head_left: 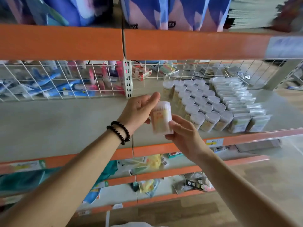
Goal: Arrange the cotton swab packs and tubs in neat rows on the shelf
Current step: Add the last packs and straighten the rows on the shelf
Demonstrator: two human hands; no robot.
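A clear round tub of cotton swabs (161,119) with a white lid and orange label hangs upright in the air before the grey shelf (65,125). My right hand (182,135) grips its lower end from below. My left hand (139,108), beaded bracelets on the wrist, touches the tub's upper left side with loosely bent fingers. On the shelf to the right, several like tubs (199,102) stand in three slanting rows. Beside them, flat clear swab packs (237,102) stand in two rows.
A white wire grid (57,79) backs the shelf, with mixed goods behind it. An orange beam (180,44) of the shelf above hangs close overhead, bearing blue packages. Lower orange-edged shelves (164,172) hold loose bags. The shelf's left half is bare board.
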